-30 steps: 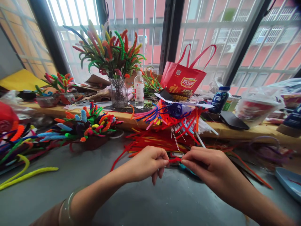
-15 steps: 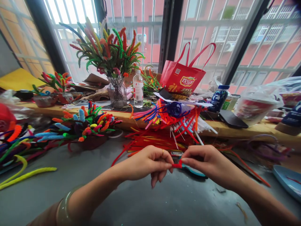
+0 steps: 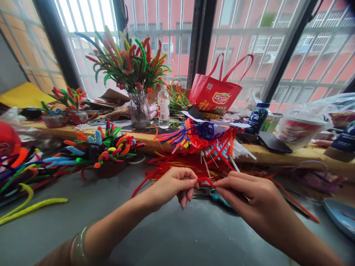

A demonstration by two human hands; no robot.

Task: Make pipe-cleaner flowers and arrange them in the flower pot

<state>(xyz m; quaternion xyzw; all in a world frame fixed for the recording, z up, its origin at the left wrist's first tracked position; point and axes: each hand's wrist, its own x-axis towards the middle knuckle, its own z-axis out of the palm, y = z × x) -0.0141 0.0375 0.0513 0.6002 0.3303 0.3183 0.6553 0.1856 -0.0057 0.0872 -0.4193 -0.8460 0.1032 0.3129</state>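
A short red pipe cleaner (image 3: 204, 179) spans the gap between my two hands above the grey table (image 3: 177, 236). My left hand (image 3: 177, 184) pinches its left end between thumb and fingers, the other fingers curled below. My right hand (image 3: 249, 194) grips the right end with thumb and forefinger. The piece is bent, arching up from my left fingertips and sloping down to the right. Behind and partly beneath my right hand lies a teal-handled tool (image 3: 220, 198), mostly covered. A pile of red pipe cleaners (image 3: 177, 166) spreads out just beyond my hands.
Bundled coloured pipe cleaners (image 3: 177, 135) overhang the wooden ledge (image 3: 149, 144). On it stand a vase (image 3: 139, 111), a water bottle (image 3: 163, 107), a red bag (image 3: 216, 92) and a phone (image 3: 274, 142). At left is a pot of fuzzy stems (image 3: 108, 147); a blue tray (image 3: 340, 214) sits right.
My hands have moved apart and slightly up, my right hand turning more palm-down. More of the red pipe cleaner shows between them, its sharp upright bend now a gentler arch.
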